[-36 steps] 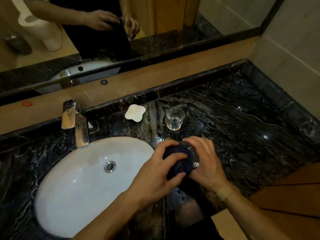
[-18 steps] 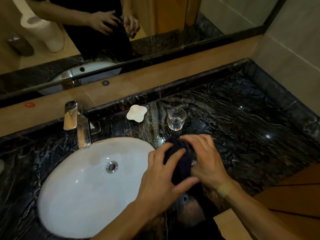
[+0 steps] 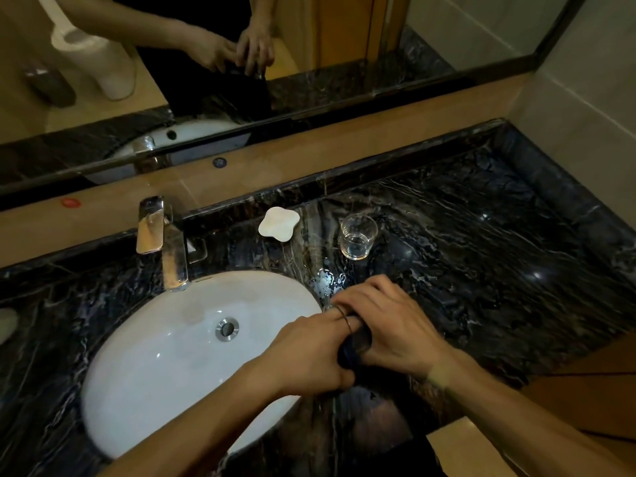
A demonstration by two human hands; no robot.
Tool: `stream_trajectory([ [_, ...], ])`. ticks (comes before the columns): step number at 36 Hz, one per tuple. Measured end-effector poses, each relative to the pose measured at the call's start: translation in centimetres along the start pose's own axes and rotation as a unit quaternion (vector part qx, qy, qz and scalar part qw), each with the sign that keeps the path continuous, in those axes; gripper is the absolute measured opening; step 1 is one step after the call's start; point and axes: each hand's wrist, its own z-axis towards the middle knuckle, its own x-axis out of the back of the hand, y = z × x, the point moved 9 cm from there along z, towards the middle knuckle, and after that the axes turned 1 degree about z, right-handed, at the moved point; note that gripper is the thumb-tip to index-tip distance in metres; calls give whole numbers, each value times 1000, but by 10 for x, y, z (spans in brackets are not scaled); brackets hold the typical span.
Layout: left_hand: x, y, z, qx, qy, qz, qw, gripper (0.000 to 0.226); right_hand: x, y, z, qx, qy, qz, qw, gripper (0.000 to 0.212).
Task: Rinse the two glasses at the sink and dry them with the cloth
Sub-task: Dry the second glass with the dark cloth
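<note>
We see one glass [image 3: 348, 321] with the dark cloth [image 3: 349, 352] between our hands beside the sink [image 3: 144, 366]: left hand [image 3: 306, 352] pushes cloth in, right hand [image 3: 395, 325] grips the glass; the other glass [image 3: 358, 235] stands upright on the counter [image 3: 481, 270] near a white dish [image 3: 278, 223]

Dim, warm light is filling the washroom, leaving the dark marble counter [image 3: 481, 256] mostly in shadow. Small bright glints are showing on its wet, polished surface right of the glass [image 3: 358, 235]. The white basin [image 3: 165, 356] is catching the most light, and the chrome tap [image 3: 151, 225] is gleaming. Straight lines are bowing toward the edges, and the hands are looking slightly soft.
</note>
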Motion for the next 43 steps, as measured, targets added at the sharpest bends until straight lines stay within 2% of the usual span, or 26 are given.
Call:
stream_trajectory([
  [4,1,-6,4,28,19,-126,991,34,1,-5,2,10,37,-8,999,47],
  [6,-2,-14,2,75,24,-282,956,23,4,-9,3,30,56,-30,998,43],
  [7,-3,-18,-1,101,30,-394,913,21,7,-10,3,40,66,-45,996,43],
  [9,-11,-20,-7,145,25,-615,775,18,11,-10,5,48,84,-69,993,47],
  [10,-13,-17,-9,154,20,-681,716,15,12,-10,7,47,91,-74,992,49],
  [11,-14,-16,-12,156,21,-708,688,13,13,-9,8,46,94,-78,991,51],
  [12,-13,-16,-12,148,25,-705,693,14,13,-10,10,49,93,-84,991,52],
  [13,-12,-18,-12,139,31,-682,717,16,13,-11,11,53,89,-90,991,52],
  [16,-11,-25,-13,118,46,-555,822,27,10,-13,13,56,62,-85,993,51],
  [20,-6,-30,-16,87,38,-403,910,31,7,-11,16,31,-2,-32,999,57],
  [22,0,-27,-18,39,30,-257,965,37,-1,-10,19,11,-89,-5,996,71],
  [23,-1,-26,-19,7,19,-156,987,49,-6,-11,19,1,-135,8,991,76],
  [24,-3,-25,-22,-24,9,-59,998,58,-10,-12,20,-5,-168,21,986,78],
  [27,2,-17,-31,-136,28,131,982,51,-18,-15,22,-32,-228,89,969,74],
  [30,-3,-9,-38,-223,19,201,954,42,-28,-22,20,-33,-322,134,937,68],
  [32,-1,-4,-40,-257,23,202,945,40,-30,-26,20,-34,-370,166,914,61],
  [35,4,-4,-35,-249,31,170,953,44,-31,-22,24,-43,-390,214,895,58],
  [38,10,-15,-24,-199,45,100,974,49,-28,-5,29,-99,-336,325,878,68],
  [40,17,-23,-17,-150,68,-8,986,52,-23,7,31,-123,-274,393,869,76],
  [43,23,-35,-11,-61,102,-211,970,45,-9,18,33,-121,-193,380,897,79],
])
